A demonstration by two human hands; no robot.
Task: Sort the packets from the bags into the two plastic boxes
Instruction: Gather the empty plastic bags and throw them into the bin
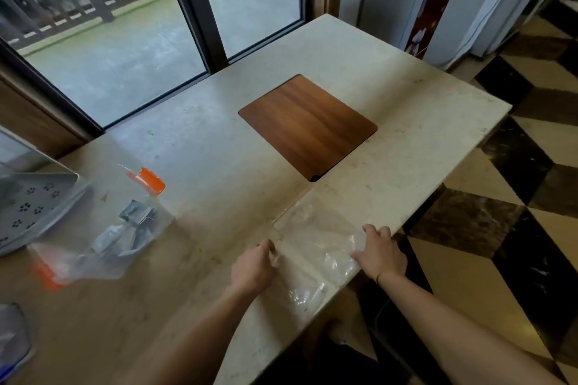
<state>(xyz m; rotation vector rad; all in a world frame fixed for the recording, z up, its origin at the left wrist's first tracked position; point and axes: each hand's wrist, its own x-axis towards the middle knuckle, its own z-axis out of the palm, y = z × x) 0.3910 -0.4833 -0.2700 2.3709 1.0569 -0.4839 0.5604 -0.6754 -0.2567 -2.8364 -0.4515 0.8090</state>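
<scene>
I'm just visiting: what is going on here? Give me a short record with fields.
Surface: pale stone table with a wooden inset panel
Left hand: fingers curled on the left edge of the empty clear bag
Right hand: resting on that bag's right edge, at the table's rim
Other bag: clear bag with orange slider, packets inside, lying to the left
Boxes: perforated grey box at far left

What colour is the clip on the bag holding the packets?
Orange clip, on the clear bag; seen in the head view.

Clear flat bag [316,247] at table edge; packet-filled orange-zip bag [119,228] lies left.
</scene>
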